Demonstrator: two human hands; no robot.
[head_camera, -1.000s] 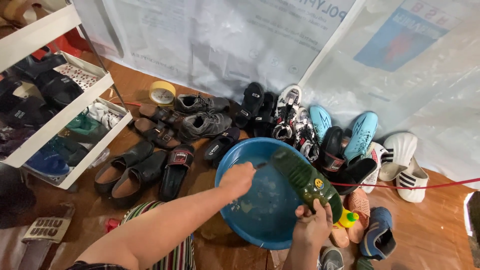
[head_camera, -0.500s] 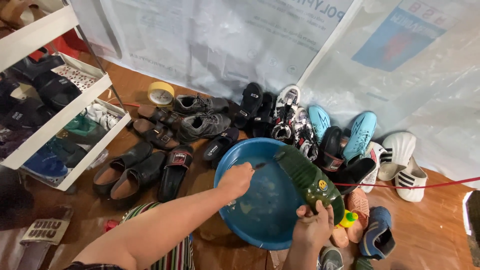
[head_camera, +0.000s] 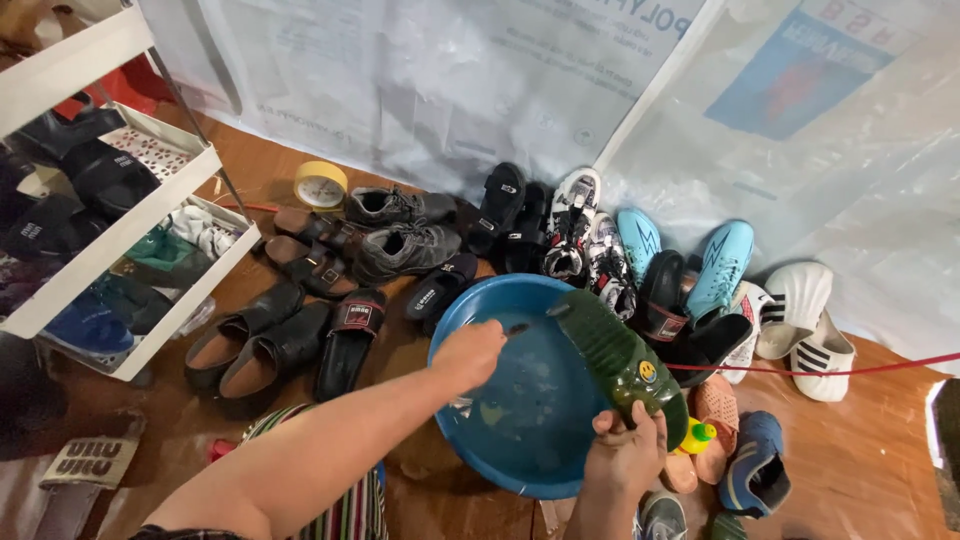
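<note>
Right hand (head_camera: 625, 455) grip closed on green slipper (head_camera: 620, 355), tilted over blue basin (head_camera: 470, 440) so drips fall inside. Left hand (head_camera: 468, 352) grip clamps small brush (head_camera: 530, 323), bristles at slipper toe.

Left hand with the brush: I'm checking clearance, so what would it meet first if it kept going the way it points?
Probably the green slipper held over the blue basin; the left hand aims right toward it, though depth is unclear.
</note>
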